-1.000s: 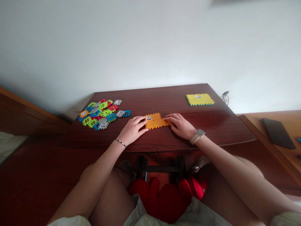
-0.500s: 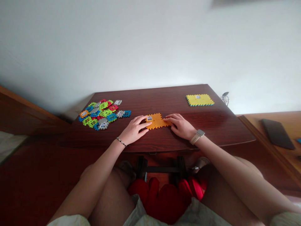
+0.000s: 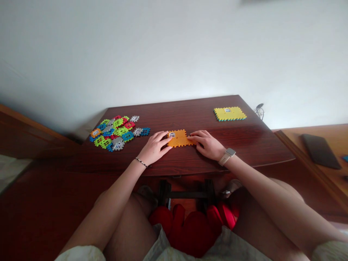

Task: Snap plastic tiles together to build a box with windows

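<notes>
Several orange interlocking building tiles [image 3: 181, 137] lie joined flat near the middle of the table's front part, with a white window piece [image 3: 172, 135] in the upper left one. My left hand [image 3: 155, 148] grips the left edge of this panel, thumb at the lower side and fingers at the upper left. At the other end, my right hand [image 3: 207, 144] has its fingers on a smaller orange tile [image 3: 191, 141] that sticks out to the right. Its fingertips partly cover that tile, so I cannot tell whether it is fully locked to the panel.
A loose pile of coloured tiles [image 3: 118, 132] lies on the left of the dark wooden table [image 3: 168, 114]. A yellow panel [image 3: 230, 114] with a window, stacked over green, lies at the back right. Beyond the right edge are a cable [image 3: 260, 110] and a dark flat object [image 3: 320, 150].
The right hand and its small orange tile sit slightly closer to the panel. Otherwise both hands keep their places, and the view has shifted a little.
</notes>
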The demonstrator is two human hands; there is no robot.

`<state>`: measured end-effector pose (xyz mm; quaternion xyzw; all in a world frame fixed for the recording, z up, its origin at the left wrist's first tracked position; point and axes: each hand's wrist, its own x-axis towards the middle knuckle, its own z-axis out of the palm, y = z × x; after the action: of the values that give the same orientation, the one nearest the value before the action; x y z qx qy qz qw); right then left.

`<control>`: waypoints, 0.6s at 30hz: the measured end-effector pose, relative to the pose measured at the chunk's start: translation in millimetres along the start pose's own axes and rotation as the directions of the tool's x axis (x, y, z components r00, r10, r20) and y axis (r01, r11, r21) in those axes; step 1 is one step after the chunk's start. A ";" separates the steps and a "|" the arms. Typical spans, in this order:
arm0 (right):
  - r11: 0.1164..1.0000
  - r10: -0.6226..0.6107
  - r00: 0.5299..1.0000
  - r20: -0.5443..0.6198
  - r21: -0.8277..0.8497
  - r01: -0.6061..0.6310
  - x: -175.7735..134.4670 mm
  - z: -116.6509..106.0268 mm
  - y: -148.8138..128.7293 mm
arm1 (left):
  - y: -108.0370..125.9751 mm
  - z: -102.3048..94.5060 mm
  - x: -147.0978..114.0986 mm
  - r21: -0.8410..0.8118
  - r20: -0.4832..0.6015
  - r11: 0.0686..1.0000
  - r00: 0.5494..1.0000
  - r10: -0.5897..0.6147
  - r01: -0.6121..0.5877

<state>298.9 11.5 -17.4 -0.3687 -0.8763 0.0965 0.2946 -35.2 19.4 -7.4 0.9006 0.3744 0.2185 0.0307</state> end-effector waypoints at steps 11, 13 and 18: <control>1.000 0.012 1.000 0.016 -0.010 -0.011 -0.2 -1.3 0.0 | 11.1 10.2 3.2 -0.075 0.012 0.996 0.999 0.045 -0.044; 1.000 0.006 1.000 0.019 -0.017 -0.006 0.1 -1.6 -0.4 | 13.3 11.7 3.0 -0.060 0.007 0.998 1.000 0.028 -0.028; 1.000 -0.004 1.000 0.021 -0.031 0.004 0.2 -1.0 -0.5 | 11.0 11.5 2.8 0.004 0.022 1.000 0.999 -0.027 0.027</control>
<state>299.1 11.2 -16.3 -0.3705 -0.8815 0.0861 0.2799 -21.4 14.7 -14.3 0.8978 0.3868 0.2075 0.0360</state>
